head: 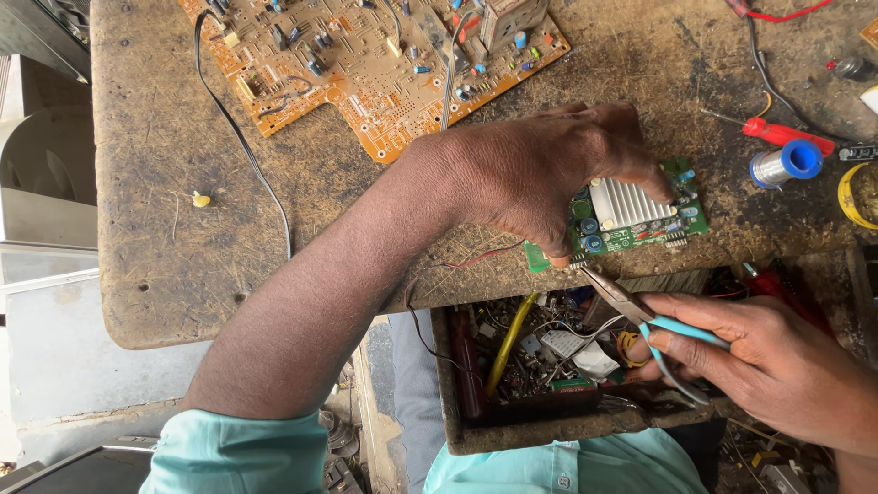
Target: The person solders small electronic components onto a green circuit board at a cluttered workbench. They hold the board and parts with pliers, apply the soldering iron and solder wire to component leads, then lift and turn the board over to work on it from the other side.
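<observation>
Pliers (631, 306) in right hand (777, 366) at green board (631, 220) edge, left hand (549, 174) pinning it.

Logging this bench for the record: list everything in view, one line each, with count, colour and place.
small circuit board: one, green with a silver heat sink, near edge of the bench, under the left hand
large circuit board: one, orange-tan, far side of the bench
cutters: one, light blue handles, tips at the green board's near edge
solder spool: one, blue with silver wire, right of the green board
screwdriver: one, red handle, behind the spool
cable: one, black, across the bench's left part
drawer: one, brown, open below the bench, full of mixed parts
bench: one, worn brown
left hand: fingers pressing the green board
right hand: fingers gripping the cutters
</observation>
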`<state>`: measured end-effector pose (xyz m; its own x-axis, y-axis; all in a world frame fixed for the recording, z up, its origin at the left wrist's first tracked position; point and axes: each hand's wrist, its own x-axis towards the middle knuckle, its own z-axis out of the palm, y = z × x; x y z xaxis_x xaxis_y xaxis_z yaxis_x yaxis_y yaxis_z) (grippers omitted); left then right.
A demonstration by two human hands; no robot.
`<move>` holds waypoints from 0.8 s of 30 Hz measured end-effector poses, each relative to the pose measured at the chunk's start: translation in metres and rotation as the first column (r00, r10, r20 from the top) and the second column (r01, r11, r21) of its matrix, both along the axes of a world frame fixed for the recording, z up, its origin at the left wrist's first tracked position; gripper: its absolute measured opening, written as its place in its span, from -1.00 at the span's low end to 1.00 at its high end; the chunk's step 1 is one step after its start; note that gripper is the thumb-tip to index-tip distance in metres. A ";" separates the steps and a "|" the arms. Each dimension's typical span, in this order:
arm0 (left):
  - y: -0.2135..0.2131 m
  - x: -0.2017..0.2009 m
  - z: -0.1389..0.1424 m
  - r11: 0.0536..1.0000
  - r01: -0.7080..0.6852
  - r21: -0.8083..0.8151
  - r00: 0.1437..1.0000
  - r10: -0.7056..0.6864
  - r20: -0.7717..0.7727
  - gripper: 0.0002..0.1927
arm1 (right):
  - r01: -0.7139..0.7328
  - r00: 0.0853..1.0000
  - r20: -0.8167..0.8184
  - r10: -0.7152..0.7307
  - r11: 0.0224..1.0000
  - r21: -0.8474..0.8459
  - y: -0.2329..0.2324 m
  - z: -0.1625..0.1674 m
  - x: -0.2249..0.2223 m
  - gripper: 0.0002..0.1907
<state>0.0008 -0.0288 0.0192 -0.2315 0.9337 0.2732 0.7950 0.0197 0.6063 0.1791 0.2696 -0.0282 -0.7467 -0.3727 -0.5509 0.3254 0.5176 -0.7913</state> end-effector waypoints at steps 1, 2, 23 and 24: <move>0.000 0.000 0.000 1.000 -0.006 -0.005 1.000 0.007 0.014 -0.02 | -0.033 0.999 -0.038 0.034 0.999 0.025 -0.002 0.005 -0.003 -0.49; 0.000 0.000 0.001 1.000 -0.014 -0.014 1.000 0.014 0.011 -0.02 | -0.025 1.000 0.006 0.025 0.994 0.109 -0.004 0.010 -0.006 -0.48; 0.003 0.001 0.001 0.998 -0.026 -0.051 0.997 0.029 0.067 -0.06 | -0.047 0.998 -0.042 0.056 0.979 0.196 -0.010 0.016 -0.007 -0.41; 0.003 0.001 0.001 1.000 -0.013 -0.024 0.997 0.015 0.072 -0.06 | -0.057 0.996 -0.060 0.073 0.972 0.228 -0.013 0.019 -0.008 -0.42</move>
<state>0.0016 -0.0263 0.0203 -0.2632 0.9360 0.2336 0.7484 0.0453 0.6617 0.1710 0.2569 -0.0095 -0.7635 -0.2937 -0.5751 0.2346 0.7035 -0.6708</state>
